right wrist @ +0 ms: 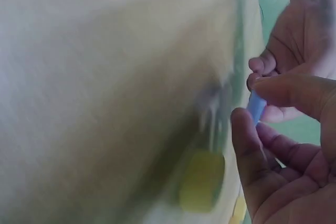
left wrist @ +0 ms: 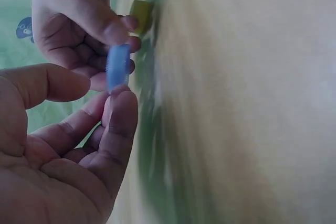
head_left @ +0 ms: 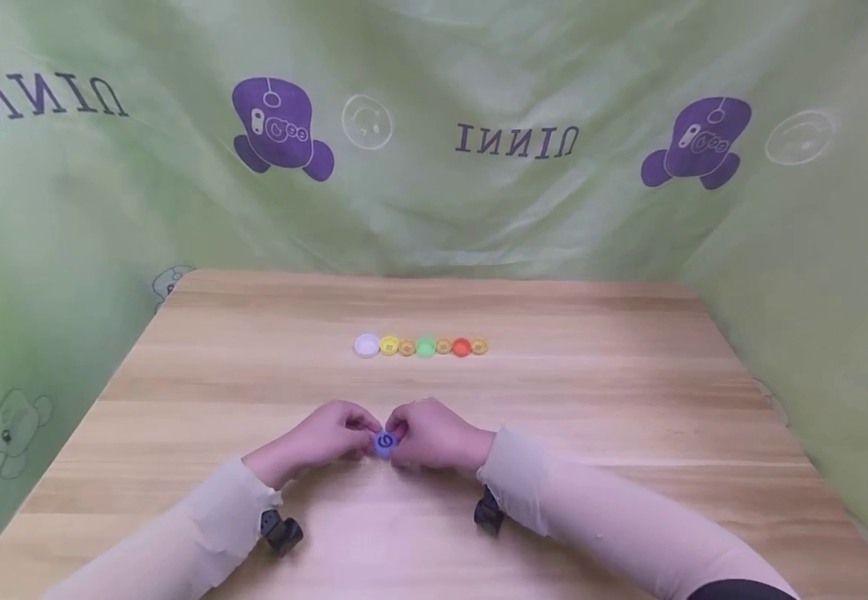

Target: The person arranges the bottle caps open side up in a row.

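A small blue disc (head_left: 384, 442) with a dark curled mark on its face is between the two hands, near the middle of the table. My right hand (head_left: 434, 435) pinches it, the thumb lying along one edge in the right wrist view. The left hand (head_left: 321, 438) is at the opposite side. In the left wrist view, its fingertips touch the lower end of the disc (left wrist: 118, 66), while its thumb stands a little apart. Edge-on, the disc looks thick and finely ribbed. The hands partly cover it in every view.
Beyond the hands, a straight row of small round discs lies on the wooden table (head_left: 591, 375): a white one (head_left: 367, 345), a yellow one (head_left: 388, 345), a green one (head_left: 425, 347), a red one (head_left: 461, 347) and several gold ones (head_left: 479, 346). Green printed cloth (head_left: 418, 208) surrounds the table.
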{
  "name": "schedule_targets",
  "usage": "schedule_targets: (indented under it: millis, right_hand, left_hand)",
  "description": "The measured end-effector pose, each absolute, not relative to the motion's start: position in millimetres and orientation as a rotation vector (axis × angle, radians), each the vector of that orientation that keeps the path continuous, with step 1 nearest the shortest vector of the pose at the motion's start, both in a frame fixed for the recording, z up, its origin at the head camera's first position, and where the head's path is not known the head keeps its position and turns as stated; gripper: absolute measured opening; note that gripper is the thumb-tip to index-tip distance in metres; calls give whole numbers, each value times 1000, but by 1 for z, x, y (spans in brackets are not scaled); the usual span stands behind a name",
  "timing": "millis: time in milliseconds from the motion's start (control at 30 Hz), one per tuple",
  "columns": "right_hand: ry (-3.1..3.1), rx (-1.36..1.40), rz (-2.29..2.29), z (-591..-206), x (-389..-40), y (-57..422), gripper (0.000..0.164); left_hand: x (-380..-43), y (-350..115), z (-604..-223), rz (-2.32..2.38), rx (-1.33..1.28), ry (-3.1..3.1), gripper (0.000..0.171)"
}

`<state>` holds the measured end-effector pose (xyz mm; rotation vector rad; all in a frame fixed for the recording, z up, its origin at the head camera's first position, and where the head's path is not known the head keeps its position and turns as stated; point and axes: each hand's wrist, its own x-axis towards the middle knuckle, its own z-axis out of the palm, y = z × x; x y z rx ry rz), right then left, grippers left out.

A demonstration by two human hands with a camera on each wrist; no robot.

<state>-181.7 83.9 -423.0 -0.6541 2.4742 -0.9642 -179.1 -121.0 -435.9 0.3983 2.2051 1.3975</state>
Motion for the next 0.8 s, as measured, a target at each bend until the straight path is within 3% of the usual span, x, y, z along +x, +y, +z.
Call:
schedule_targets:
  millis: [267, 800]
  right_hand:
    - [2315, -503, -1247, -420, -197, 94, 17]
    - [2162, -320, -1573, -417, -217, 108, 16]
  left_hand:
    - [-179, -121, -434, 1459, 399, 2310, 30]
    - [-208, -104, -428, 1676, 276, 2204, 25]
